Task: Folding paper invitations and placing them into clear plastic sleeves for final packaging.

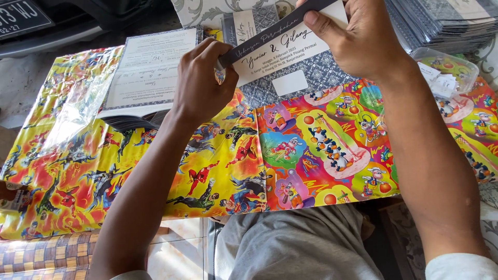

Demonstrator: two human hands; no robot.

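A dark paper band (275, 32) is held stretched between both hands above the far middle of the work surface. It runs on a slant, its lower end at the left hand (203, 83) and its upper end at the right hand (358, 39).

The left hand is closed, with thumb and fingers pinched on the lower end of the band; the knuckles are turned toward the camera. The right hand is pinched on the upper end, the thumb (317, 23) pressed flat against the band's near face and the other fingers curled behind it.

Directly beneath the band a card (282, 54) with a white upper part and a blue patterned lower part is seen; whether the band is wrapped round it cannot be told. A blank white label (290, 83) is fixed on the patterned part.

To the left of the hands a stack of printed cards (148, 67) is noted, with a clear plastic sleeve (78, 103) lying beside it. At the far right a pile of dark cards (446, 21) is recorded, and near it a clear plastic tub (451, 70) containing small white slips.

The surface is covered with bright cartoon wrapping paper (218, 171). Grey trousers (290, 243) are visible below the near edge.
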